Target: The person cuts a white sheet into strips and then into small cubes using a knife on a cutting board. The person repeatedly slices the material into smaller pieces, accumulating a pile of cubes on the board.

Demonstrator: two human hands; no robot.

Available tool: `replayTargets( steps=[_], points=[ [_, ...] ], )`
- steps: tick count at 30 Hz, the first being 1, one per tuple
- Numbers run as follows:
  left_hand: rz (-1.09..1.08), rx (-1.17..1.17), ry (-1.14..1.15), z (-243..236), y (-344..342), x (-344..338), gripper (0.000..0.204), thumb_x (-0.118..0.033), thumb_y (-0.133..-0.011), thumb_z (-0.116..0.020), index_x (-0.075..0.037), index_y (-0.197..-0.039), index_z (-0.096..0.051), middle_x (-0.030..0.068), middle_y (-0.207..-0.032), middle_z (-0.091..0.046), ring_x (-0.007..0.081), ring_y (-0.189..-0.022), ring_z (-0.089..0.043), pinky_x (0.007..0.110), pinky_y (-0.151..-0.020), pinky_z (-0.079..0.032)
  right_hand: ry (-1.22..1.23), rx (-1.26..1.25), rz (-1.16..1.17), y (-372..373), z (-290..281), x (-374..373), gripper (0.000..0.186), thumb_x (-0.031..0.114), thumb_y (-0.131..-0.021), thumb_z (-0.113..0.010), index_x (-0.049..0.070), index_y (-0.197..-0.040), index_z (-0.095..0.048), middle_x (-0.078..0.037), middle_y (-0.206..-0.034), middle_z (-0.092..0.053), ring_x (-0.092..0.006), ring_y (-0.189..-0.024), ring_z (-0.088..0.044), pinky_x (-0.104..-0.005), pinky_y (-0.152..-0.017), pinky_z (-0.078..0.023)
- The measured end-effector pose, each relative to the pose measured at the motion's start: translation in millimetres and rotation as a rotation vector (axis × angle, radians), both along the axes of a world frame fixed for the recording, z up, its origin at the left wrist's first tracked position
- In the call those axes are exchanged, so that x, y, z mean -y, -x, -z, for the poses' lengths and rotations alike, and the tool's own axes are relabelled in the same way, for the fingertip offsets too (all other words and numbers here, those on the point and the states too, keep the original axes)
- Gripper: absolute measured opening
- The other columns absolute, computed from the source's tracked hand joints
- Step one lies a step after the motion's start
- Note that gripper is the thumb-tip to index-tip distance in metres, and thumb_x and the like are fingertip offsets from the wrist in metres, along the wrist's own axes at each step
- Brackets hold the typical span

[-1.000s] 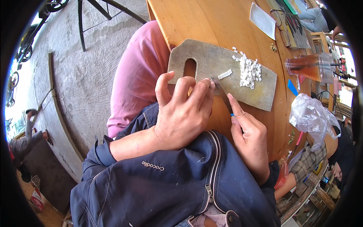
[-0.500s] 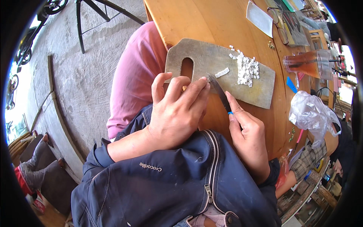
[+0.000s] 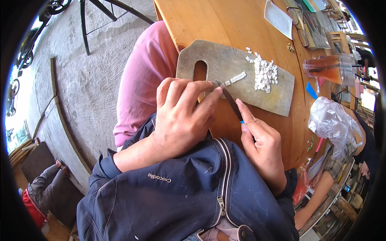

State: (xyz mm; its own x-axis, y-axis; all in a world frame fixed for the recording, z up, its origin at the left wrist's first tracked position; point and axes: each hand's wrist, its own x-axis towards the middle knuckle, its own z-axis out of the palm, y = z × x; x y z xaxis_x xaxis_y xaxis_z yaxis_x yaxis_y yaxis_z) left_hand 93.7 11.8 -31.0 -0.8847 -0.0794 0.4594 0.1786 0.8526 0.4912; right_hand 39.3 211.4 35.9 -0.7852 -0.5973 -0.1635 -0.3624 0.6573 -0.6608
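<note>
On a scuffed grey board (image 3: 277, 100) with an oval slot, white cut squares (image 3: 263, 76) form a pile at the right, and a short white strip (image 3: 240, 75) lies left of it beside a loose square. My left hand (image 3: 179, 112) has its fingers bent over the board's near edge, fingertips at the tip of a knife (image 3: 231, 99); whatever is under them is hidden. My right hand (image 3: 260, 142) grips the knife by its blue handle, index finger along the blade.
The wooden table (image 3: 209, 20) holds a white paper (image 3: 278, 18), glasses (image 3: 302, 34), a drink cup (image 3: 327, 70), a blue tool (image 3: 311, 90) and a plastic bag (image 3: 329, 120). A pink trouser leg (image 3: 140, 80) is left of it. Other people (image 3: 321, 193) appear at both sides.
My left fingers have shifted left and curled more. The knife has moved slightly left, and a loose square now sits by the strip. The co-worker's arm at right reaches lower.
</note>
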Motion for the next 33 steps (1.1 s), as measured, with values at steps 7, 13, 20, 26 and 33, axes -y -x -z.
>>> replayTargets(
  steps=[7,13,20,26,33],
  points=[
    [0.015,0.03,0.035,1,1,0,0.046,-0.01,-0.076,-0.076,-0.014,-0.122,-0.073,0.0038,-0.118,-0.063,0.0256,-0.106,-0.058,0.045,-0.101,-0.041,0.012,-0.098,-0.026,3,8,-5,0.066,-0.011,-0.087,-0.062,0.011,-0.149,-0.056,-0.014,-0.078,-0.057,-0.0232,-0.065,-0.056,-0.0356,-0.066,-0.051],
    [0.006,0.031,0.045,2,2,-2,0.047,-0.011,-0.076,-0.075,-0.014,-0.122,-0.073,0.0037,-0.118,-0.062,0.0254,-0.106,-0.057,0.045,-0.102,-0.041,0.013,-0.099,-0.041,2,10,-6,0.071,-0.011,-0.084,-0.063,0.012,-0.15,-0.055,-0.014,-0.076,-0.055,-0.0277,-0.063,-0.058,-0.041,-0.064,-0.051],
    [-0.019,0.022,0.084,3,3,-5,0.046,-0.011,-0.075,-0.075,-0.014,-0.121,-0.072,0.0033,-0.117,-0.062,0.0245,-0.106,-0.057,0.044,-0.102,-0.04,-0.088,-0.129,-0.019,-4,7,-2,0.068,-0.015,-0.088,-0.059,0.013,-0.15,-0.057,-0.011,-0.074,-0.048,-0.0191,-0.062,-0.05,-0.0306,-0.065,-0.05],
    [-0.031,0.029,0.146,1,3,-6,0.045,-0.011,-0.075,-0.074,-0.013,-0.12,-0.072,0.0032,-0.117,-0.062,0.0241,-0.106,-0.057,0.044,-0.101,-0.041,-0.166,-0.24,-0.041,-7,6,2,0.074,-0.016,-0.082,-0.059,0.014,-0.15,-0.057,-0.011,-0.072,-0.044,-0.0207,-0.059,-0.051,-0.0345,-0.063,-0.051],
    [-0.029,0.043,0.146,-1,2,-5,0.044,-0.012,-0.076,-0.074,-0.013,-0.12,-0.072,0.0033,-0.118,-0.061,0.0238,-0.107,-0.057,0.044,-0.101,-0.041,-0.102,-0.211,-0.02,-5,12,3,0.069,-0.014,-0.086,-0.059,0.013,-0.15,-0.057,-0.01,-0.073,-0.044,-0.0163,-0.06,-0.047,-0.0302,-0.061,-0.047]
  ],
)
